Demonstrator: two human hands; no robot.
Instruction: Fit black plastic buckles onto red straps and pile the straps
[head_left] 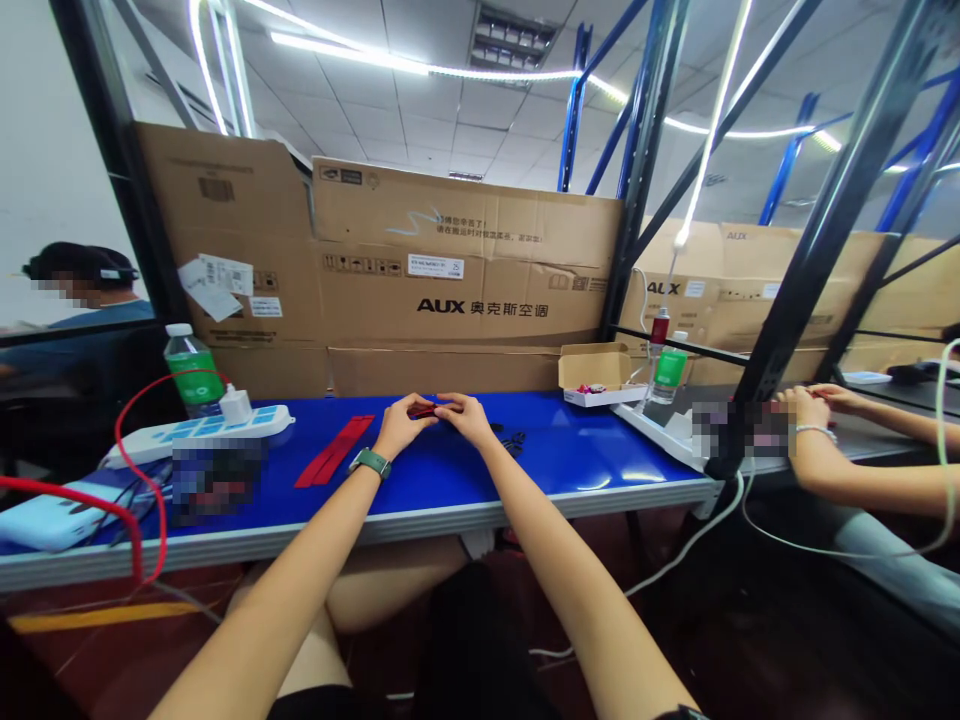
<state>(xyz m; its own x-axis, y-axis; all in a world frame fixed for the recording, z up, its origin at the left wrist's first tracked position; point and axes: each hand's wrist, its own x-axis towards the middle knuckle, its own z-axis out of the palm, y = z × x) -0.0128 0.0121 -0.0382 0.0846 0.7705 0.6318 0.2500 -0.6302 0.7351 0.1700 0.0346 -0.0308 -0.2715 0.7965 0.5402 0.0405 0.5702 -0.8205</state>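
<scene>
My left hand (pixel 403 426), with a green-strapped watch on its wrist, is closed in a pinch above the blue tabletop. My right hand (pixel 466 418) meets it from the other side, fingers also pinched. Between the fingertips of both hands is a small dark red strip (pixel 422 411), largely hidden by the fingers. Flat red strips (pixel 337 452), which look like ribbon or cloth, lie side by side left of my left hand. Just right of my right wrist are small black pieces (pixel 514 442), too small to name.
A white power strip (pixel 262 427) with a plugged-in charger and a green-labelled bottle (pixel 191 365) stand at left, with a red cable arching nearby. An open small carton (pixel 600 395) holds reddish bits. Cardboard (pixel 480 345) walls the back. A co-worker's hands (pixel 806 408) are beyond the right post.
</scene>
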